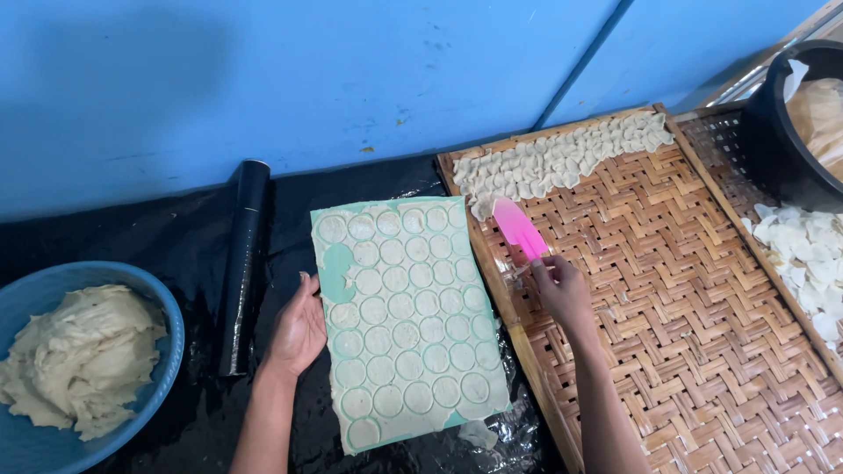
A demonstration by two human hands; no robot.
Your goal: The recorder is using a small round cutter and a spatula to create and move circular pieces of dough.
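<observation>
Left hand spread flat, steadying near-left edge of green board with rolled dough sheet scored into rounds; long axis runs away from body. Right hand pinching clear handle of pink spatula, blade pointing away-left over woven bamboo tray, just right of board. Beyond blade, cut dough rounds along far rim.

The blue basin of dough is running off the left and bottom edges. The black bucket is being cropped at the right edge. The right hand is hiding the pink spatula's handle.
</observation>
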